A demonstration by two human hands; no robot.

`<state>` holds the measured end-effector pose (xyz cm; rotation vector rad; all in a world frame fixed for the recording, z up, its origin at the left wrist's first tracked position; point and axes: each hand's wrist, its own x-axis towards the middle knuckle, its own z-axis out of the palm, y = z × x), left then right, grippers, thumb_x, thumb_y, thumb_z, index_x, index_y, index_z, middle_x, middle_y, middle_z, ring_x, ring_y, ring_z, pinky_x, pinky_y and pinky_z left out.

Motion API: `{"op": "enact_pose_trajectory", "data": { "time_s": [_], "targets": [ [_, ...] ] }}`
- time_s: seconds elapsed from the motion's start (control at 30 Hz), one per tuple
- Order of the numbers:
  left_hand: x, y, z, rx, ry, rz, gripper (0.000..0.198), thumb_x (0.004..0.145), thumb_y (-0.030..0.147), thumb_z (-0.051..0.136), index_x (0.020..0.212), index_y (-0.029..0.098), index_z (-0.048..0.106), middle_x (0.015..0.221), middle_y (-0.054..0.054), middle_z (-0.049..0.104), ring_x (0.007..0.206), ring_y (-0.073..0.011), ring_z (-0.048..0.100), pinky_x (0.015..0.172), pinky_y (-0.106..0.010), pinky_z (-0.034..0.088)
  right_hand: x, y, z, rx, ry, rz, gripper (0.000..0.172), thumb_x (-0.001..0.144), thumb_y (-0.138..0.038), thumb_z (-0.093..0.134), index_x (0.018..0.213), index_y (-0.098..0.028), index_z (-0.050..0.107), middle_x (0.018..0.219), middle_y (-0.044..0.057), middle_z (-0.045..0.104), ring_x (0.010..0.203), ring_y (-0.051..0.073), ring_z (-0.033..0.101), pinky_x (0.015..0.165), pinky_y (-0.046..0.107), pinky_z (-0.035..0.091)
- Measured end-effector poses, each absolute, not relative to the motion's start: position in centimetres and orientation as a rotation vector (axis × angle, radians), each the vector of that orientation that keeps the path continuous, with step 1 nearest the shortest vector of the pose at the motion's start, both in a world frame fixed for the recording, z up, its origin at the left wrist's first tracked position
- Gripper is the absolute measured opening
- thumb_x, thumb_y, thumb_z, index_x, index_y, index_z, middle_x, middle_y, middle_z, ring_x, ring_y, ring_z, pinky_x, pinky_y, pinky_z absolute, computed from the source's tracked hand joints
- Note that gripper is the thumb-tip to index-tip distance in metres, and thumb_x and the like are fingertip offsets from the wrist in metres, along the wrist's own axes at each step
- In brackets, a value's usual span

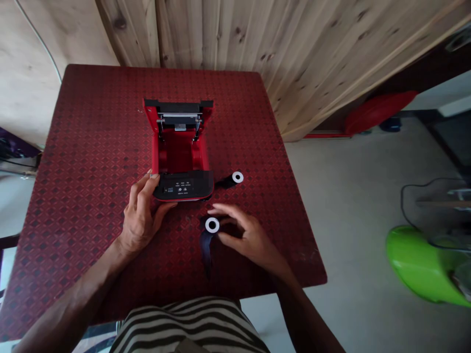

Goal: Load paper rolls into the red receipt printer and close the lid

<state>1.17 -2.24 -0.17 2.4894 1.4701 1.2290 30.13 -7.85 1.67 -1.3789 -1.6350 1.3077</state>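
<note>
A red and black label printer (183,186) stands on the table with its lid raised toward the far side, its red inner bay exposed. My left hand (142,215) grips the printer's near left corner, fingers along the side and thumb at the front edge. A dark ribbon roll with a white core (212,225) stands on end in front of the printer, a loose dark strip trailing toward me. Around this roll's right side my right hand (246,233) is curved, thumb and fingers apart; firm contact is not clear. Beside the printer's right stands a second ribbon roll (237,177).
The table (91,147) has a red patterned cover and meets a wooden plank wall (206,34) at the back. To the right, on the floor, are a green plastic tub (415,260) and a red round object (379,113).
</note>
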Motion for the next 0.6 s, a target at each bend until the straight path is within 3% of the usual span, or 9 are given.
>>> {"op": "enact_pose_trajectory", "data": {
  "time_s": [0.13, 0.2, 0.3, 0.47, 0.6],
  "targets": [
    [1.3, -2.3, 0.0, 2.489, 1.454, 1.243, 0.085, 0.091, 0.033, 0.082, 0.163, 0.021, 0.037, 0.139, -0.017, 0.066, 0.132, -0.0286, 0.066, 0.104, -0.040, 0.063, 32.6, -5.4, 1.9, -1.616, -1.443, 1.059, 0.020, 0.090, -0.032, 0.075, 0.108, -0.026, 0.074, 0.103, 0.005, 0.081, 0.090, 0.020, 0.077, 0.083, 0.037, 0.063],
    [1.4, -2.4, 0.0, 2.477, 1.464, 1.233, 0.085, 0.091, 0.031, 0.082, 0.163, 0.020, 0.037, 0.138, -0.017, 0.066, 0.133, -0.0293, 0.065, 0.104, -0.040, 0.064, 33.3, -3.7, 1.1, -1.707, -1.357, 0.810, 0.034, 0.083, -0.037, 0.082, 0.113, -0.024, 0.073, 0.109, 0.007, 0.078, 0.093, 0.022, 0.075, 0.081, 0.039, 0.063],
    [1.5, -2.4, 0.1, 2.466, 1.471, 1.233, 0.086, 0.091, 0.031, 0.082, 0.163, 0.020, 0.036, 0.140, -0.017, 0.065, 0.134, -0.0291, 0.065, 0.104, -0.040, 0.064, 33.4, -1.4, -0.6, -1.660, -1.446, 0.685, 0.061, 0.076, -0.037, 0.086, 0.133, -0.025, 0.068, 0.134, 0.012, 0.071, 0.110, 0.027, 0.072, 0.088, 0.044, 0.062],
    [1.7, -2.7, 0.1, 2.487, 1.493, 1.220, 0.086, 0.092, 0.031, 0.081, 0.164, 0.020, 0.035, 0.142, -0.017, 0.064, 0.134, -0.0269, 0.065, 0.106, -0.037, 0.062, 32.7, -0.2, -1.8, -1.593, -1.559, 0.716, 0.031, 0.084, -0.033, 0.079, 0.113, -0.025, 0.075, 0.111, 0.006, 0.078, 0.102, 0.026, 0.073, 0.093, 0.046, 0.060],
    [1.8, -2.8, 0.1, 2.448, 1.533, 1.199, 0.083, 0.093, 0.032, 0.081, 0.162, 0.021, 0.036, 0.142, -0.017, 0.065, 0.134, -0.0260, 0.065, 0.102, -0.036, 0.064, 33.2, -0.8, 2.7, -1.505, -1.636, 0.707, 0.030, 0.090, -0.022, 0.070, 0.120, -0.026, 0.072, 0.120, 0.005, 0.078, 0.110, 0.024, 0.075, 0.096, 0.043, 0.059]
  ]
}}
